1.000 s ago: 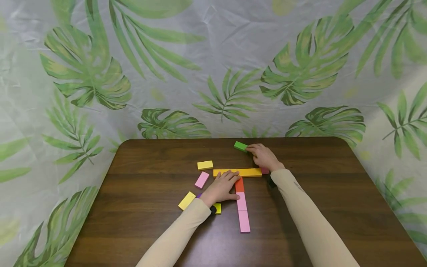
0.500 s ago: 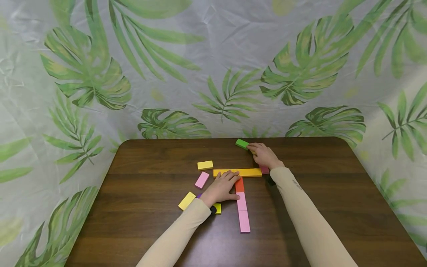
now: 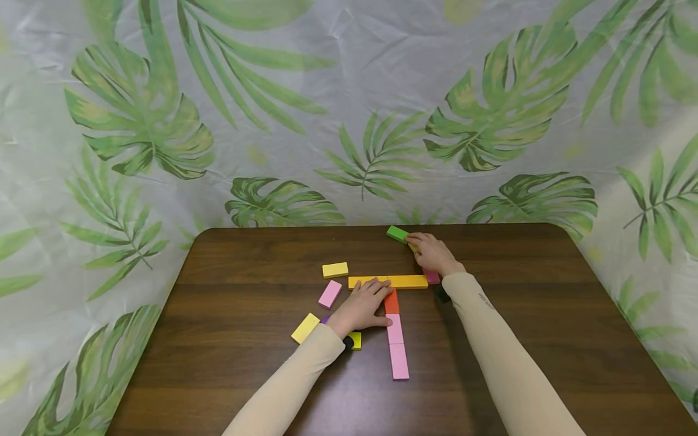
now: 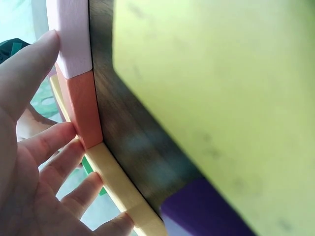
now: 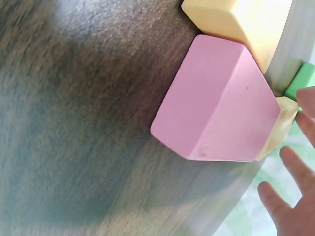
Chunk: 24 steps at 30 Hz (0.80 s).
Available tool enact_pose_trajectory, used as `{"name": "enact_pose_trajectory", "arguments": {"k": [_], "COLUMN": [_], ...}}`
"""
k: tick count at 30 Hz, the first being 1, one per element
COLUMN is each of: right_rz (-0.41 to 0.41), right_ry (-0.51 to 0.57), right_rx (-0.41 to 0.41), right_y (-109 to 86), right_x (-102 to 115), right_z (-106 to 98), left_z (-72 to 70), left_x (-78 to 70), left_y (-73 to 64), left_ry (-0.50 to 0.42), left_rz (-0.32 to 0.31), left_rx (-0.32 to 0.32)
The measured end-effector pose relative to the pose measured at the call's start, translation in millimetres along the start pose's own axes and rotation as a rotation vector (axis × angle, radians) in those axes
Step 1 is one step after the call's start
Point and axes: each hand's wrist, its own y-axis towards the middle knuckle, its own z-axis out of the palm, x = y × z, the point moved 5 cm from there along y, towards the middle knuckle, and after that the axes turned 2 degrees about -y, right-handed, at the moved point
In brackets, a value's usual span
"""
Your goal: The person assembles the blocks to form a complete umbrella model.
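My left hand (image 3: 362, 307) rests over the middle of the block layout, fingers spread. Its fingertips touch the row of orange-yellow blocks (image 3: 408, 281) and the red block (image 3: 391, 301); its thumb lies against a pink block (image 3: 394, 329). Below that, another pink block (image 3: 398, 362) continues the column. My right hand (image 3: 434, 252) reaches past the row's right end, fingertips at a green block (image 3: 397, 234) and a pale yellow block (image 5: 280, 129) partly hidden under it. Its fingers look extended in the right wrist view. A darker pink block (image 5: 216, 103) adjoins the row's right end.
Left of the layout lie a loose yellow block (image 3: 335, 270), a pink block (image 3: 329, 293) and another yellow block (image 3: 305, 328). A purple block (image 4: 202, 211) and a bright yellow block (image 3: 357, 340) sit partly under my left wrist. The brown table (image 3: 234, 375) ends at a leaf-patterned cloth.
The green block has shifted slightly back and to the right, along with my right fingertips. The pale yellow block now shows a little beside them. My left hand stays put.
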Motion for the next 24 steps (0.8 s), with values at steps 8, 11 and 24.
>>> {"name": "enact_pose_trajectory", "arguments": {"k": [8,11,24], "right_rz": [-0.001,-0.004,0.005], "right_ry": [0.018,0.027,0.061], "right_rx": [-0.01,-0.016,-0.076], "right_y": [-0.1,-0.4,-8.3], "right_x": [-3.9,-5.1,-8.0], "right_z": [3.0,3.5,-1.2], "left_z": [1.6,2.9,4.5], "left_x": [0.2,0.5,2.1], "left_y": [1.2,1.6,1.4], "left_ry": [-0.002,0.0,-0.01], "left_rz": [0.003,0.004,0.004], "left_rx": [-0.006,-0.009,0.0]}}
